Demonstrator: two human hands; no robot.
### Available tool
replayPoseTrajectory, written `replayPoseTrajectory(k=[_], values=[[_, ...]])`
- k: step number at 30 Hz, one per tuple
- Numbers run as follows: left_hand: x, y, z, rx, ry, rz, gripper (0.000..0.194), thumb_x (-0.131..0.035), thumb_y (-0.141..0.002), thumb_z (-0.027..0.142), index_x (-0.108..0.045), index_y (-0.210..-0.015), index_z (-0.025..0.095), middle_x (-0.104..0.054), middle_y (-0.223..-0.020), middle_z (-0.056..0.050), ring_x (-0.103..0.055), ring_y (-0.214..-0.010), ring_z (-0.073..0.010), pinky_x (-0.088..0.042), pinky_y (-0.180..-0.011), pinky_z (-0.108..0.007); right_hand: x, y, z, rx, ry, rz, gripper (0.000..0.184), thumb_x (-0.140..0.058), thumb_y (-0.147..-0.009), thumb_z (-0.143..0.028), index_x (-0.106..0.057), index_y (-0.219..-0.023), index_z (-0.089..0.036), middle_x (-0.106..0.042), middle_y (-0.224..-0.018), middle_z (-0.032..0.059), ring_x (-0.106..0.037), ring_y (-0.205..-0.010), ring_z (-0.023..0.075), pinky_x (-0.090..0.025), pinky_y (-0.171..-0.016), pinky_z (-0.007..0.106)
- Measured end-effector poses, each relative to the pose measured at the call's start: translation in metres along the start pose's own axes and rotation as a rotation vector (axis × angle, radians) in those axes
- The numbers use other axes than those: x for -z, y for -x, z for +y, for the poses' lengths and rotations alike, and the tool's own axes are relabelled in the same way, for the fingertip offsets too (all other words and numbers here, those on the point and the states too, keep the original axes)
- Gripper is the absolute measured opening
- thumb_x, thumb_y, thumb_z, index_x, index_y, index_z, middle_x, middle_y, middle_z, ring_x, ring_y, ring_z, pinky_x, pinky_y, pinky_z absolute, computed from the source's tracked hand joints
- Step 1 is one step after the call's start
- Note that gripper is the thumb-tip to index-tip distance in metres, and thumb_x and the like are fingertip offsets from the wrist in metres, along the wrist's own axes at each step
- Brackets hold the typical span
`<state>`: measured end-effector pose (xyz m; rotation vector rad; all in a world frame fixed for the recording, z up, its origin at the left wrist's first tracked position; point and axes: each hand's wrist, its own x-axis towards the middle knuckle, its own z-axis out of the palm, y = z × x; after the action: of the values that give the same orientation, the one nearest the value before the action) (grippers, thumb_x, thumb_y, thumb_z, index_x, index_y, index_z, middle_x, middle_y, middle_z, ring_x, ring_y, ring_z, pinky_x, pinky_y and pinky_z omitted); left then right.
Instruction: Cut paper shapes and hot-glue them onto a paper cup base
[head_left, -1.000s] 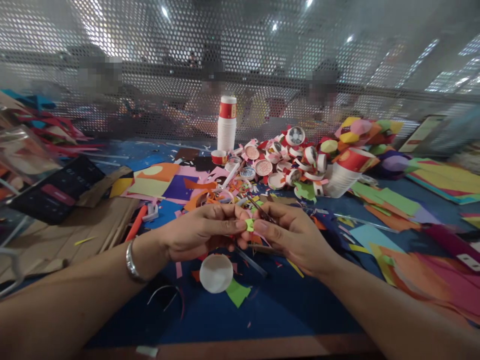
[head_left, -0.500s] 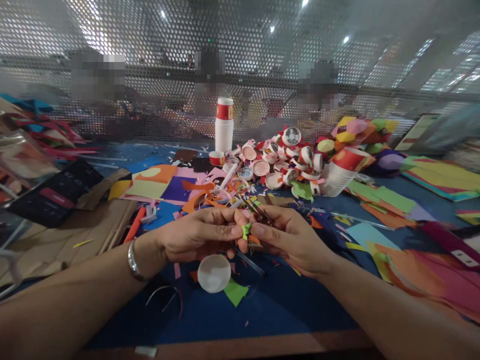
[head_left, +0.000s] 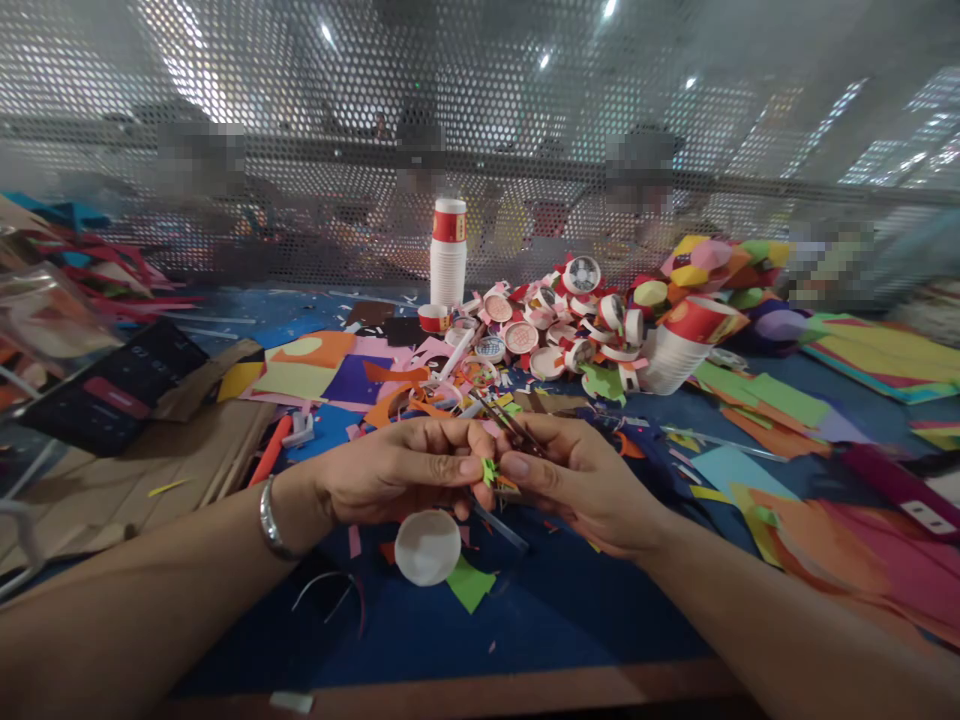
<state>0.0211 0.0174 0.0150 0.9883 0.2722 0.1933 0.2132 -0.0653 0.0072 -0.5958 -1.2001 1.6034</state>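
Green scrap: left hand pinches one, and right hand grips one dark tool.

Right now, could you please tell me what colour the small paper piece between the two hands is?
The small paper piece is bright green, seen best in the head view.

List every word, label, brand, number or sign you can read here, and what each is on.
Nothing reads clearly.
Dark panel: pale marks, blurred.
Upright cup stack: yellowish marking, too small to read.
White discs: printed patterns, too small to read.
Magenta item: white patch, blurred.
Held green paper: no text visible.
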Motion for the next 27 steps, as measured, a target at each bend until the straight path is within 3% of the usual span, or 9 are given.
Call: replayPoseTrajectory(k=[5, 9, 15, 21, 27], values=[[0.0015, -0.0008, -0.0004, -0.034, -0.060, 0.023, 0.011, -0.075, -0.086, 0.022, -0.067, -0.086, 0.015, -0.069, -0.082, -0.003, -0.065, -0.074, -0.0092, -0.051, -0.068, -0.019, 0.0007, 0.0005, -0.0007, -0.002, 0.002, 0.019, 0.006, -0.075, -0.088, -0.018, -0.070, -0.085, -0.018, -0.060, -0.070, -0.0043, -0.048, -0.056, 0.0032, -0.039, -0.052, 0.015], [0.0019, -0.0011, -0.0009, -0.071, -0.132, 0.042, 0.009, -0.073, -0.088, 0.021, -0.067, -0.090, 0.015, -0.068, -0.084, -0.002, -0.063, -0.076, -0.0090, -0.050, -0.068, -0.019, 0.0017, 0.0007, 0.0006, -0.009, 0.064, 0.054, 0.010, -0.078, -0.085, -0.020, -0.069, -0.085, -0.016, -0.067, -0.074, -0.0014, -0.048, -0.054, 0.0034, -0.034, -0.048, 0.016], [-0.0001, 0.0001, -0.0002, -0.077, -0.149, 0.011, 0.006, -0.071, -0.090, 0.020, -0.066, -0.091, 0.016, -0.069, -0.084, -0.002, -0.064, -0.077, -0.0090, -0.049, -0.070, -0.019, 0.0041, 0.0032, 0.0033, -0.009, 0.159, 0.073, 0.013, -0.073, -0.090, -0.028, -0.067, -0.086, -0.017, -0.065, -0.072, -0.0020, -0.039, -0.052, 0.0034, -0.023, -0.045, 0.018], [0.0001, 0.0003, 0.0009, -0.069, -0.136, 0.016, 0.009, -0.072, -0.089, 0.021, -0.065, -0.089, 0.015, -0.070, -0.084, -0.003, -0.064, -0.076, -0.0094, -0.049, -0.070, -0.020, 0.0045, 0.0043, 0.0025, -0.035, 0.204, 0.113, 0.019, -0.073, -0.090, -0.033, -0.063, -0.085, -0.016, -0.063, -0.074, -0.0011, -0.036, -0.051, 0.0033, -0.023, -0.046, 0.019], [0.0015, -0.0011, -0.0006, -0.148, -0.219, 0.042, 0.008, -0.069, -0.090, 0.023, -0.064, -0.090, 0.017, -0.070, -0.083, -0.003, -0.062, -0.076, -0.0106, -0.047, -0.069, -0.022, 0.0038, 0.0029, 0.0007, -0.042, 0.180, 0.144, 0.024, -0.075, -0.087, -0.036, -0.061, -0.084, -0.016, -0.060, -0.071, -0.0019, -0.032, -0.049, 0.0030, -0.020, -0.043, 0.020]])
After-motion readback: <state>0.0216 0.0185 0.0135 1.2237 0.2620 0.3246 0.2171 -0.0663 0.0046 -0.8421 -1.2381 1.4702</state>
